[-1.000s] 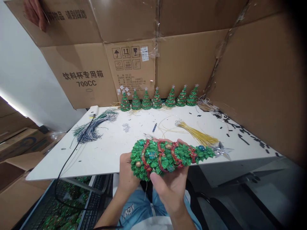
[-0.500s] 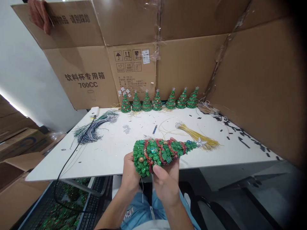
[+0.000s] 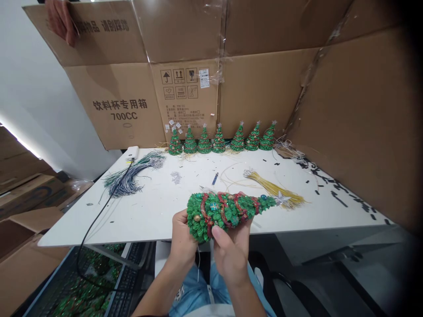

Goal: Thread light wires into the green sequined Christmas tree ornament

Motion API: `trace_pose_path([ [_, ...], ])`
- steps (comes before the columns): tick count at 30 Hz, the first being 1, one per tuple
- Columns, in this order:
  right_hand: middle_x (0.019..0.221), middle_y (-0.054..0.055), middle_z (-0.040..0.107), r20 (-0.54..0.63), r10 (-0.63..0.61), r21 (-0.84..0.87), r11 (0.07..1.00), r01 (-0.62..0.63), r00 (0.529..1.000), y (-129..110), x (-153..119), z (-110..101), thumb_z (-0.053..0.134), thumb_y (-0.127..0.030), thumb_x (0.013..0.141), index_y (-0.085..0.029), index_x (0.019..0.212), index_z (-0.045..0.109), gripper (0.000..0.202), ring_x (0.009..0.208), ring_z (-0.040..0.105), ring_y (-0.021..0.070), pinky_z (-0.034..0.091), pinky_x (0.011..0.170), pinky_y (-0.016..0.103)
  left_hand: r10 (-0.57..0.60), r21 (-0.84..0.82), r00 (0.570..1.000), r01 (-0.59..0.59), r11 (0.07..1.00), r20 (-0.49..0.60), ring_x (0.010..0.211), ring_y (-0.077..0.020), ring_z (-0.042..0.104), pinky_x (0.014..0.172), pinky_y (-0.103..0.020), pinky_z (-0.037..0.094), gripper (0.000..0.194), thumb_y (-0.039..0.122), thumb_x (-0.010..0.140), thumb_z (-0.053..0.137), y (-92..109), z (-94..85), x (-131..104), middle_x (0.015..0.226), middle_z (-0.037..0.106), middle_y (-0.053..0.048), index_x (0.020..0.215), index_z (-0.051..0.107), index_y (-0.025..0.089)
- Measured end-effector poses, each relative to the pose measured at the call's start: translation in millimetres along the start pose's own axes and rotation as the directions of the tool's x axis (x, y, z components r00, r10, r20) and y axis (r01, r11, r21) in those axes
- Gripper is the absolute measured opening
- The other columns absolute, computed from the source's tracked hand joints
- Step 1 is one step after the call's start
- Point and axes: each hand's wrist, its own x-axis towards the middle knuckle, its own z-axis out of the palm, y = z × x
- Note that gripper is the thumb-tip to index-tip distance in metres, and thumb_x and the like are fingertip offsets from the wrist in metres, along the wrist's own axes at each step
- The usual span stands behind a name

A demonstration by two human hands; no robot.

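Note:
A green glittery Christmas tree ornament with red garlands, small baubles and a silver star lies sideways in the air over the table's front edge, its tip to the right. My right hand grips its middle, thumb on the near side. At the base on the left, my left hand is closed, its fingertips hidden behind or under the tree. Whether it holds the base or something small there cannot be made out. A thin pale wire hangs below the base.
Several small trees line the back of the white table before cardboard walls. Bundles of dark wires and gold wires, a blue pen-like tool and black bits lie about. A crate holds more trees. Another person's hand touches the cardboard.
The view has shifted slightly, so everything sits a little further right. Both hands keep nearly the same hold on the tree, which has barely turned.

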Motion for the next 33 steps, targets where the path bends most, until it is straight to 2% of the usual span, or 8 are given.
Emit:
trace_pose_path([
  [7,0.150,0.005,0.056,-0.009,0.001,0.007,1.000,-0.001,1.000,3,4,-4,0.083,-0.020,0.076,-0.042,0.147,0.039,0.086,0.131,0.061,0.0263,0.047,0.113,0.054,-0.009,-0.001,1.000,0.009,1.000,-0.011,0.070,-0.0169,0.066,0.068,-0.026,0.054,0.016,0.025,0.072,0.086,-2,2.0,1,0.076,0.076,-0.003,0.082,0.081,0.014],
  [16,0.152,0.006,0.055,-0.033,0.000,-0.037,0.999,-0.001,0.999,8,6,-6,0.084,-0.026,0.076,-0.042,0.151,0.034,0.092,0.133,0.060,0.0272,0.046,0.113,0.055,-0.006,0.068,0.998,0.010,0.998,-0.058,0.068,-0.0163,0.063,0.064,-0.025,0.052,0.021,0.030,0.070,0.086,-2,2.4,4,0.070,0.073,-0.002,0.082,0.082,0.013],
  [23,0.149,0.005,0.057,-0.019,0.043,0.013,0.999,-0.043,0.999,15,12,-10,0.084,-0.024,0.076,-0.043,0.154,0.029,0.096,0.133,0.060,0.0270,0.045,0.115,0.056,-0.021,0.093,0.995,0.030,0.995,-0.100,0.066,-0.0134,0.058,0.063,-0.023,0.047,0.016,0.026,0.072,0.083,-5,-1.5,7,0.067,0.069,0.001,0.080,0.080,0.014],
  [26,0.144,0.004,0.061,-0.026,0.107,0.036,0.994,-0.106,0.994,18,17,-13,0.082,-0.025,0.077,-0.043,0.155,0.030,0.095,0.129,0.063,0.0259,0.046,0.114,0.054,-0.021,0.137,0.992,0.037,0.990,-0.122,0.063,-0.0115,0.052,0.059,-0.021,0.043,0.015,0.026,0.073,0.082,-11,-3.8,11,0.060,0.062,0.004,0.069,0.074,0.014],
  [29,0.139,0.002,0.066,-0.047,0.149,0.055,0.988,-0.146,0.988,19,23,-17,0.079,-0.027,0.078,-0.041,0.152,0.039,0.085,0.124,0.065,0.0247,0.049,0.109,0.049,-0.023,0.169,0.991,0.045,0.985,-0.131,0.057,-0.0098,0.045,0.055,-0.020,0.037,0.027,0.027,0.071,0.081,-17,-5.6,14,0.051,0.049,0.006,0.056,0.062,0.015],
  [33,0.133,0.002,0.069,-0.038,0.187,0.109,0.977,-0.182,0.982,18,29,-22,0.076,-0.025,0.078,-0.040,0.151,0.043,0.082,0.121,0.067,0.0255,0.053,0.103,0.047,-0.035,0.162,0.992,0.055,0.985,-0.125,0.057,-0.0095,0.043,0.055,-0.020,0.036,0.032,0.027,0.069,0.082,-24,-6.9,17,0.049,0.043,0.007,0.052,0.056,0.016],
])
